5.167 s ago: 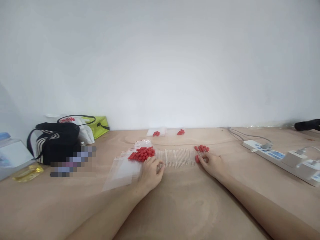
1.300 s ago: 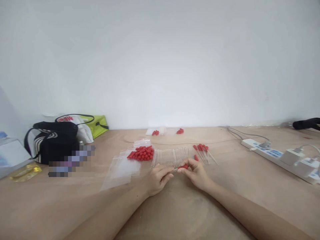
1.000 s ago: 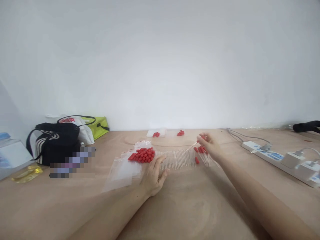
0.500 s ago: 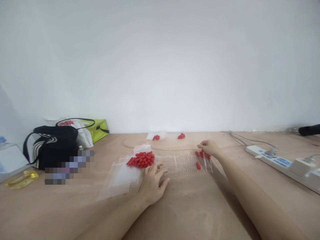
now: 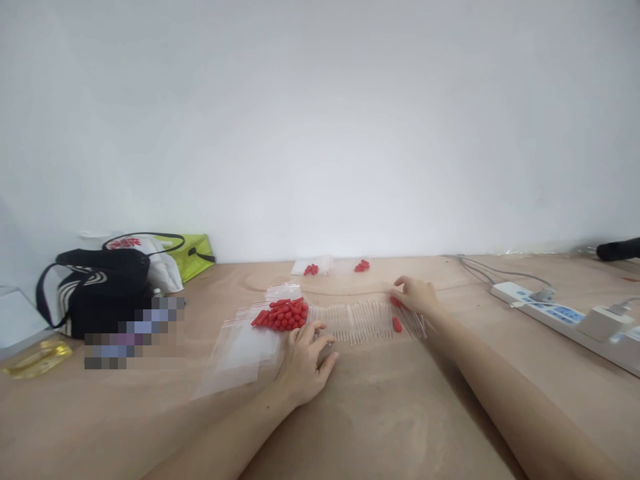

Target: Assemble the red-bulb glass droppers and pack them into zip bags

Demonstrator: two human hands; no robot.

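Droppers with red bulbs (image 5: 414, 325), the thin tubes fanned out toward the near side of the tabletop (image 5: 390, 413), lie partly under the right hand (image 5: 421, 297). Both hands were together over a single bulb-tipped tube moments ago; since then the right hand has taken it across to this group and dropped lower over it, while the left hand (image 5: 305, 367) has let go and come to rest with its fingers apart. The bulb-tipped tube is thus no longer shared between the hands but has reached the fanned group, as far as can be judged, since the right hand covers most of the bulbs there. That hand is loosely bent, its fingertips pointing inward above a red bulb (image 5: 395, 302); whether they pinch a tube, I cannot tell. The left hand is slightly curled, with nothing visibly gripped, its fingertips at the near left end of the row of bare clear tubes (image 5: 353, 321). That row lies side by side between the heap of red rubber bulbs (image 5: 283, 315) and a separate red bulb (image 5: 397, 325) just beside its right end. The heap sits partly on overlapping zip bags (image 5: 240, 360), to the left of the row. Farther back are two small bulb clusters, one (image 5: 311, 269) on a flat bag (image 5: 299, 265), the other (image 5: 363, 265) to its right. A power strip (image 5: 540, 308) lies well apart on the right.
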